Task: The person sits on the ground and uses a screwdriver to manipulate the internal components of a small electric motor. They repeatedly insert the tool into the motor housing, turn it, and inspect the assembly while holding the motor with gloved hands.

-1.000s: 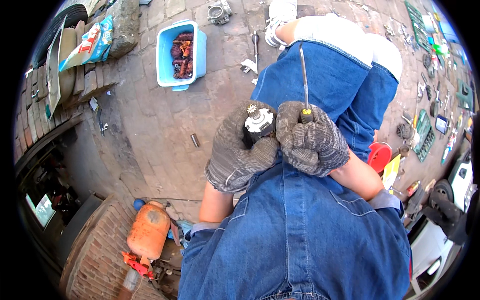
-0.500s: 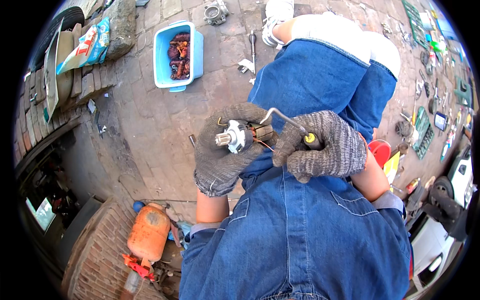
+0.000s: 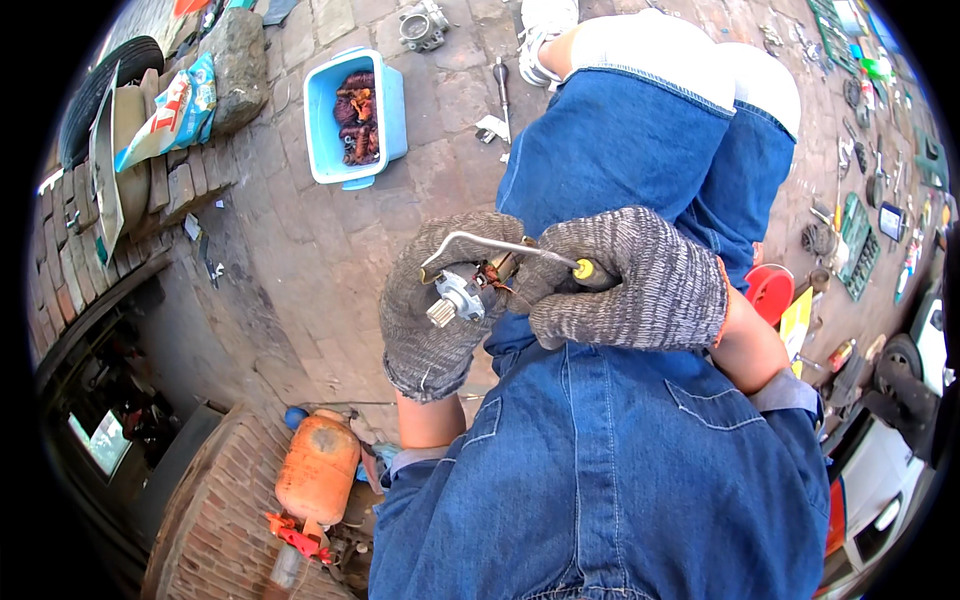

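Note:
My left hand (image 3: 418,330), in a grey knitted glove, is closed around a small motor armature (image 3: 457,299). Its toothed shaft end points toward the lower left, and loose copper wire shows beside the white collar. In my gloved right hand (image 3: 645,285) is a bent metal hook tool (image 3: 500,243) with a dark handle that is yellow at the shaft end. The tool's rod crosses above the armature, and its bent tip lies by my left palm. The right fingers come up against the armature's far end and partly hide it.
A light-blue tub (image 3: 397,115) holds reddish-brown copper windings (image 3: 358,125). Beside it lie a screwdriver (image 3: 503,95) and a metal housing (image 3: 424,27) on the paving. An orange gas cylinder (image 3: 318,470) lies at lower left. Tools, a green socket case (image 3: 858,245) and a red round container (image 3: 770,293) are at right.
The hook's tip has swung left across the armature to my left palm. The armature has tilted, its shaft end dropping toward me, and more loose copper wire shows.

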Demonstrator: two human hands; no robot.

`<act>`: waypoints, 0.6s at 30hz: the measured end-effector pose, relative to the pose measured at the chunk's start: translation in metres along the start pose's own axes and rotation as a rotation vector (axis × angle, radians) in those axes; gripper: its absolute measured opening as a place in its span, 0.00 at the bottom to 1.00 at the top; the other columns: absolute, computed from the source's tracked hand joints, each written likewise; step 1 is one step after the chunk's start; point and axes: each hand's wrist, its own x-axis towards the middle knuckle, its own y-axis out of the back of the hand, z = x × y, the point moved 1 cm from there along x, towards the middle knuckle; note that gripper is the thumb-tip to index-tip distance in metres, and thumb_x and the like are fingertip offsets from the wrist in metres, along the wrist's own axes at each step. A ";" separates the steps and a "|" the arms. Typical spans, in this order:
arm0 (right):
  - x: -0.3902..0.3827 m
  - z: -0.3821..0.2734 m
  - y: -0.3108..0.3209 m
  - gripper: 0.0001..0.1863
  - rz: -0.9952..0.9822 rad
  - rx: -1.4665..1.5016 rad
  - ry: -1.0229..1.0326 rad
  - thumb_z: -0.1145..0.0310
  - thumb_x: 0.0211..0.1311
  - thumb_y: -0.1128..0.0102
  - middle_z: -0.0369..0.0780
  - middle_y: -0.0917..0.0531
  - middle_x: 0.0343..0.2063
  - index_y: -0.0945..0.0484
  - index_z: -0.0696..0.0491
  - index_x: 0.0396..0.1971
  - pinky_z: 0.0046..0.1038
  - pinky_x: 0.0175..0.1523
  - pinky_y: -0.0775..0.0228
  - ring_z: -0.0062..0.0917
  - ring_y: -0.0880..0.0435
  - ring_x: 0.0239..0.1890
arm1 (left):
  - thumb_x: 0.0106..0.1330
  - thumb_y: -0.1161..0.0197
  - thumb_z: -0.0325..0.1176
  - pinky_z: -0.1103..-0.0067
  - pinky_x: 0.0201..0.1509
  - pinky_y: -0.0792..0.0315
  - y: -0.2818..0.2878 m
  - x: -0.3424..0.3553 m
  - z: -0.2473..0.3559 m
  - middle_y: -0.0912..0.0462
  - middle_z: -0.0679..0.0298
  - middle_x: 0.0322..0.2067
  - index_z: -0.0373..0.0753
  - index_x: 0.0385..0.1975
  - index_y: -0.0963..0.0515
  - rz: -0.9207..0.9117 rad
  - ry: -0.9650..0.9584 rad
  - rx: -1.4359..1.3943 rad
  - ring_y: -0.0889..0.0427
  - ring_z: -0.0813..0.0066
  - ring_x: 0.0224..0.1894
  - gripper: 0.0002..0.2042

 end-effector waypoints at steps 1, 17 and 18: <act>0.000 0.001 -0.001 0.15 0.000 0.023 -0.001 0.66 0.46 0.38 0.42 0.20 0.25 0.24 0.57 0.35 0.23 0.34 0.29 0.22 0.21 0.27 | 0.45 0.32 0.35 0.77 0.41 0.28 0.001 0.003 0.002 0.21 0.61 0.35 0.37 0.36 0.26 -0.029 -0.026 0.046 0.22 0.70 0.38 0.18; 0.004 0.010 -0.010 0.05 0.123 0.447 -0.084 0.73 0.45 0.44 0.35 0.26 0.15 0.27 0.58 0.20 0.15 0.18 0.38 0.15 0.30 0.14 | 0.48 0.33 0.34 0.81 0.38 0.29 -0.013 0.000 -0.007 0.23 0.61 0.34 0.35 0.42 0.30 0.056 0.044 0.304 0.23 0.75 0.36 0.21; 0.003 0.010 -0.009 0.05 0.115 0.410 -0.002 0.72 0.45 0.44 0.35 0.26 0.15 0.28 0.58 0.20 0.15 0.18 0.38 0.15 0.30 0.14 | 0.48 0.34 0.34 0.80 0.38 0.29 -0.015 0.001 -0.013 0.23 0.61 0.34 0.35 0.42 0.30 0.077 0.042 0.424 0.23 0.76 0.36 0.21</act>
